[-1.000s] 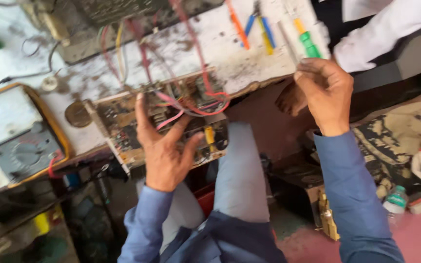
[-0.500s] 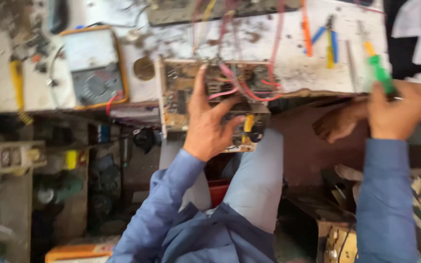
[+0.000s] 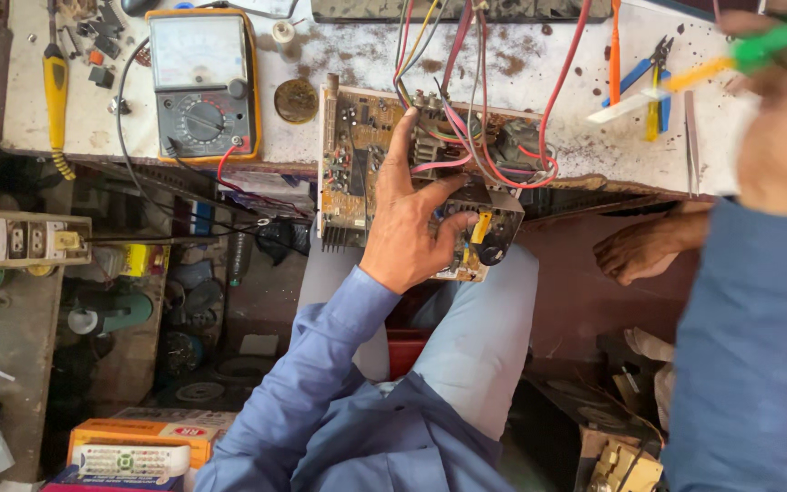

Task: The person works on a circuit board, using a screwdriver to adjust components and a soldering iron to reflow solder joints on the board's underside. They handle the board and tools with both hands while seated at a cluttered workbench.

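Note:
My left hand (image 3: 409, 214) lies spread over a brown circuit board (image 3: 350, 173) that rests half on the bench edge and half over my lap, its thumb near a yellow part (image 3: 480, 226). Red, pink and yellow wires (image 3: 466, 100) run from the board up to a device at the back. My right hand (image 3: 781, 118), blurred at the upper right, holds a green-handled screwdriver (image 3: 758, 50) with a yellow shaft, raised above the bench.
An orange-cased analog multimeter (image 3: 202, 87) sits on the stained white bench (image 3: 339, 55), next to a round brass disc (image 3: 295, 100). Pliers and an orange tool (image 3: 635, 77) lie at the right. Another person's hand (image 3: 644, 246) rests below the bench edge. A socket strip (image 3: 15, 239) is at left.
The view has shifted left and closer. My right hand lifted up with the green screwdriver toward the upper right. My left hand stays on the circuit board.

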